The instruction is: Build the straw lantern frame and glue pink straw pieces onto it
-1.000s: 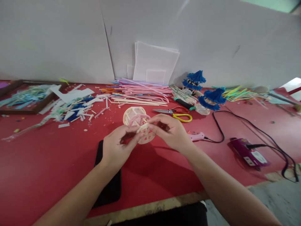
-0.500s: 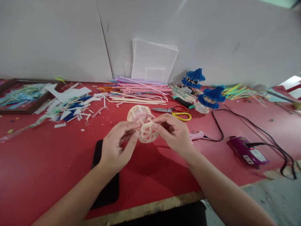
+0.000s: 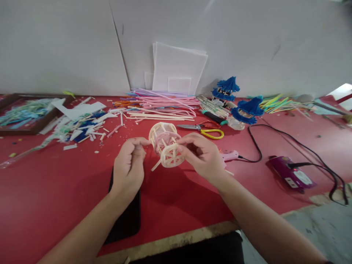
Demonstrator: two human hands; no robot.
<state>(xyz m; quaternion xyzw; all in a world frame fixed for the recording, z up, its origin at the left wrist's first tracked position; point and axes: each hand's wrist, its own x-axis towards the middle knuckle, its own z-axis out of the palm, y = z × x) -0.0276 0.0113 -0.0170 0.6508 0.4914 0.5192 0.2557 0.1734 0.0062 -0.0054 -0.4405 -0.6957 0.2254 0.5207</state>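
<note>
Well, frame pinched by right hand | left hand curled, hold can't be told | jutting stick could be snapped if bumped

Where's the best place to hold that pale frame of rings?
Probably at the upper right of the near ring, coming from the right, where the right hand pinches: its narrow rim suits fingertips, while a stick juts out lower left.

Scissors, phone on red table
</note>
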